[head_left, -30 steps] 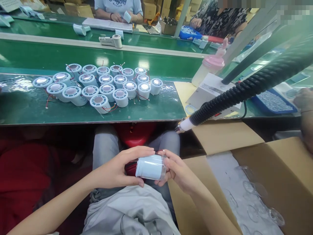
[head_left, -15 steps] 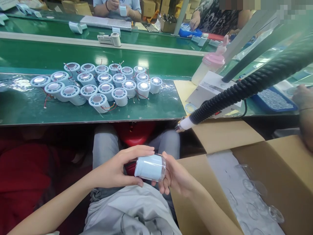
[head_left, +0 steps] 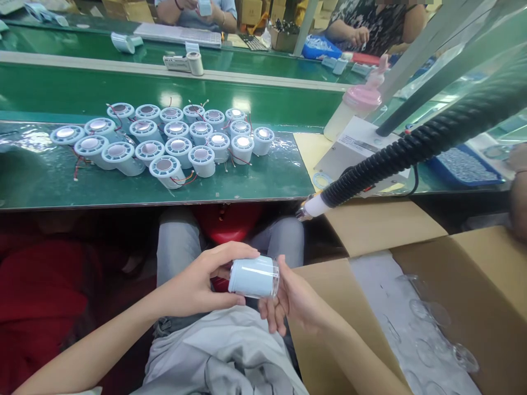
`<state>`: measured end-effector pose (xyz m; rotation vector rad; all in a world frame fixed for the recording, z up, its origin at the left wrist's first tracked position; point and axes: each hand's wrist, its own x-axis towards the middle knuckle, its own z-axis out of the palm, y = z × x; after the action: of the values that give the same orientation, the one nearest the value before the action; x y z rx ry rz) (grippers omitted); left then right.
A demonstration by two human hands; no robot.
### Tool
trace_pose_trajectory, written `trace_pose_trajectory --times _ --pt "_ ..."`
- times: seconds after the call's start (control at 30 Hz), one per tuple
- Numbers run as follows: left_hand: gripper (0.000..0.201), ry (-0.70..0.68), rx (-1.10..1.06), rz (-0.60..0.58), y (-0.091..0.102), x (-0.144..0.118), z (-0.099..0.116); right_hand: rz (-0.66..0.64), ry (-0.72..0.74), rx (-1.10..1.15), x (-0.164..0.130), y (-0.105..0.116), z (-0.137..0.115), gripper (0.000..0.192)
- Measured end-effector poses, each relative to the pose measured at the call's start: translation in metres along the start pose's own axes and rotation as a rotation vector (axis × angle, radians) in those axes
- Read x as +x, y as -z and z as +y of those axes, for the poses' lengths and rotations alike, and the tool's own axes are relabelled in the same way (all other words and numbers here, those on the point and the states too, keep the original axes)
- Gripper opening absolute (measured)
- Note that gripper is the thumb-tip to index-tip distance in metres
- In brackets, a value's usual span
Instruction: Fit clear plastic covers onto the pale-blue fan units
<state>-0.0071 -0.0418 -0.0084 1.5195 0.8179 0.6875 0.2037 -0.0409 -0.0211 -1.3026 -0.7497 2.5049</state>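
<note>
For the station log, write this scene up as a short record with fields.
Left hand: grips a light-blue cylinder with a clear plastic end
Right hand: at that clear end, fingers loosely open; contact unclear
Workbench: a cluster of light-blue housings, several trailing thin wires
Bench edge: black corrugated hose slanting past it
Cardboard box: open, beside the right forearm, holding clear plastic pieces

Pink-lidded bottle (head_left: 348, 112) behind a white box (head_left: 349, 144), ribbed black hose (head_left: 382, 166), blue tray (head_left: 465, 180)
</note>
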Motion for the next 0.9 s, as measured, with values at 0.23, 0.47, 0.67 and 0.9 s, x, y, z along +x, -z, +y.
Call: trace_pose_trajectory --times 0.23,0.47,0.67,0.9 --pt "0.058 0.224 -0.319 0.015 -0.004 -0.002 0.003 0.285 1.146 -0.886 -0.008 0.014 0.01 0.056" --pt "0.07 0.176 -0.187 -0.012 0.001 -0.002 0.008 0.098 0.948 -0.52 -0.009 0.015 0.014 0.057" --pt "0.066 0.218 -0.394 -0.09 -0.001 -0.003 0.01 0.121 0.865 -0.479 -0.013 0.018 0.014 0.047" --pt "0.063 0.361 -0.507 -0.093 -0.009 0.005 -0.007 0.165 0.67 -0.302 -0.013 0.006 0.015 0.058"
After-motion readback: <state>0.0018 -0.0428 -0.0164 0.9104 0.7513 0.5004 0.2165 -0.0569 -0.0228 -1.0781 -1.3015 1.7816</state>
